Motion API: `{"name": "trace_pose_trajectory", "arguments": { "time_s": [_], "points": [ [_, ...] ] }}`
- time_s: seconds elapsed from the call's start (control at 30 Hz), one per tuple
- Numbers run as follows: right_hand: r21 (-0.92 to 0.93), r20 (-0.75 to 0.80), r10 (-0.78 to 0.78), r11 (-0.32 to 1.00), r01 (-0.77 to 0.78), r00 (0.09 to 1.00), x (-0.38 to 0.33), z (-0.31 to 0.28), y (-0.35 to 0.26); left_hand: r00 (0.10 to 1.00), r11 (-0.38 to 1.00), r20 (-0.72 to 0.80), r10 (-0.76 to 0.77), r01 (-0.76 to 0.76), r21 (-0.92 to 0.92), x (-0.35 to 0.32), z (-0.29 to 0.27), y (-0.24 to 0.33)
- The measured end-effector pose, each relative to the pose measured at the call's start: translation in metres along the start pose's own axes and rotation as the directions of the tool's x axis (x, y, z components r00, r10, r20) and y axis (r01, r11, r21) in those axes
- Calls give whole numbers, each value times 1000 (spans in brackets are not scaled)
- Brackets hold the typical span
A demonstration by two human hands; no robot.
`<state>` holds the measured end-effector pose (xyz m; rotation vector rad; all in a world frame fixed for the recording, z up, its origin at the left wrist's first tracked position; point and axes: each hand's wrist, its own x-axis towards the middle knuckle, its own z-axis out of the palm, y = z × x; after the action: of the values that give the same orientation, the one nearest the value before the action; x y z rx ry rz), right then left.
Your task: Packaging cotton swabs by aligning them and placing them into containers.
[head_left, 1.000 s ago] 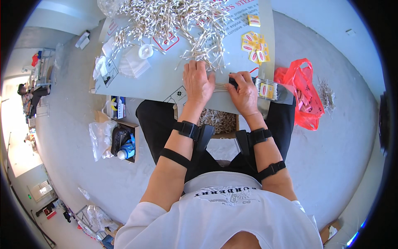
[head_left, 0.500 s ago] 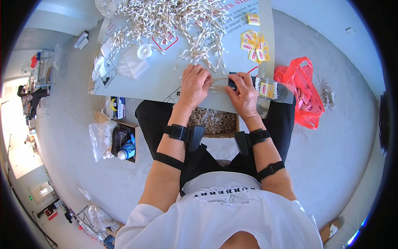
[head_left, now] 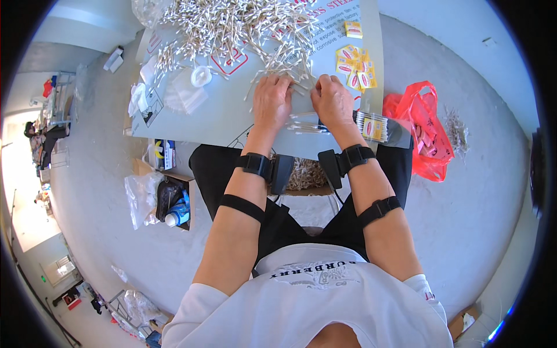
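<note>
While both hands lie palm-down at the near edge of a wide heap of white cotton swabs (head_left: 232, 26), the heap itself spreads over the far half of the grey table (head_left: 203, 124), thinning to loose strands by the fingers. The left hand (head_left: 271, 101) rests flat with its fingers close together, the tips among the nearest swabs; the right hand (head_left: 332, 100) lies just beside it, fingers likewise together and bent over a few swabs, though whether it pinches any I cannot tell. A short row of swabs (head_left: 301, 124) lies near the table's near edge, between the wrists. To the right sits a small packed box of swabs (head_left: 371, 126), and farther off yellow packets (head_left: 354, 64). A red plastic bag (head_left: 426, 130) lies on the floor at right. Left of the hands stands a small white round lid (head_left: 201, 76).
</note>
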<state>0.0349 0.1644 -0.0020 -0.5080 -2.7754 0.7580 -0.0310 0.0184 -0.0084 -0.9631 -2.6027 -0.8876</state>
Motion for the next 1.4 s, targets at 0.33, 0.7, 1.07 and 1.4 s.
{"name": "trace_pose_trajectory", "arguments": {
  "time_s": [0.33, 0.7, 1.07, 1.4],
  "points": [
    [-18, 227, 194, 981, -195, 954, -12, -29, 7, 999, 1000, -38, -8, 9, 24, 11, 2, -8],
    [74, 82, -350, 936, 345, 933, -22, -22, 21, 998, 989, -14, 60, -57, 134, 16, 4, -3],
    [148, 177, -286, 954, 262, 942, -18, -23, 15, 984, 992, 168, 57, -75, 98, 11, -1, 9],
    [85, 61, 62, 994, -67, 996, 4, -12, 2, 987, 993, 137, -85, 72, 97, -38, -5, 50]
  ]
}}
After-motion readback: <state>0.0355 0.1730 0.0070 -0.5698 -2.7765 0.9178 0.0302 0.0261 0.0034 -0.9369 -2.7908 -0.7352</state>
